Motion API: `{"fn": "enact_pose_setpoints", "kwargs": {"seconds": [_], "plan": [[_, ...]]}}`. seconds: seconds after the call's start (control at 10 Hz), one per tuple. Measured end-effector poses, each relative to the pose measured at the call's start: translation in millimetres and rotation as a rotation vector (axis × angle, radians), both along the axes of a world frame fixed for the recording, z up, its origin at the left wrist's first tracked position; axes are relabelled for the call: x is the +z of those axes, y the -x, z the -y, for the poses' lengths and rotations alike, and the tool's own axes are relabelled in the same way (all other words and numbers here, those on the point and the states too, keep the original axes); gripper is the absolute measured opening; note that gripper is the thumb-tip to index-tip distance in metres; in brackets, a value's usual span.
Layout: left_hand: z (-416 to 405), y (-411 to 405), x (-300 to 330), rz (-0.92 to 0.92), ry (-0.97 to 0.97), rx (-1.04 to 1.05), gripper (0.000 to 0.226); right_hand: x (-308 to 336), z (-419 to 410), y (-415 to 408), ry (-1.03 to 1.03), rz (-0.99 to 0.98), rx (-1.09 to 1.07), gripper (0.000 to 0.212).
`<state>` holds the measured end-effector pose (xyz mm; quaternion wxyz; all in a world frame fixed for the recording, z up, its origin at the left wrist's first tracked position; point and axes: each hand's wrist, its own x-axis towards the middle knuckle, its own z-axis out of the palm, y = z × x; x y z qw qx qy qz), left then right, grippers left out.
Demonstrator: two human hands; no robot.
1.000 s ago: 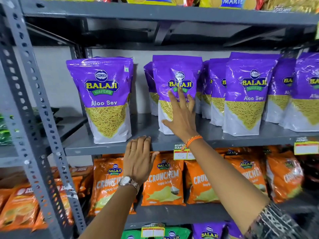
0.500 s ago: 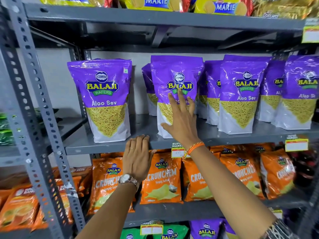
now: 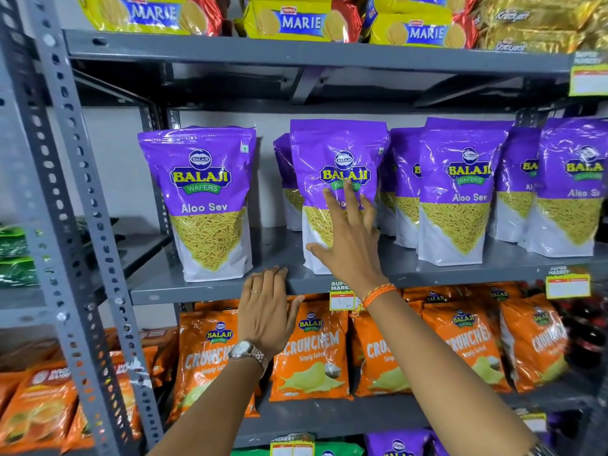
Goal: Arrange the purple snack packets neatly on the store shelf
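View has tilted upward: the Marie biscuit packs (image 3: 296, 21) now show fuller along the top of the frame. The right hand (image 3: 352, 245) sits slightly lower on the centre purple packet (image 3: 339, 159), uncovering its logo.

this is looking like a grocery shop. grey metal racks (image 3: 98, 245) are carrying rows of branded snack packets (image 3: 204, 199) and biscuit packs (image 3: 296, 21). price tags (image 3: 342, 296) are hanging on shelf edges.

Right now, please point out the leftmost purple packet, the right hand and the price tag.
leftmost purple packet (image 3: 200, 179), head view, logo on front.
right hand (image 3: 353, 248), head view, back of hand.
price tag (image 3: 342, 299), head view, label face.
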<state>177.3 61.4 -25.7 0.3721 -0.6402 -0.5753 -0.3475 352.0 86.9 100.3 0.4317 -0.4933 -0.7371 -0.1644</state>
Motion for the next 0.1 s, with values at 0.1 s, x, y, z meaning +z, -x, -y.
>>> {"fn": "enact_pose_setpoints", "kwargs": {"seconds": [0.1], "plan": [[8.1, -0.4, 4.7, 0.055, 0.008, -0.055, 0.057, 3.8, 9.7, 0.3, -0.034, -0.074, -0.002, 0.101]]}}
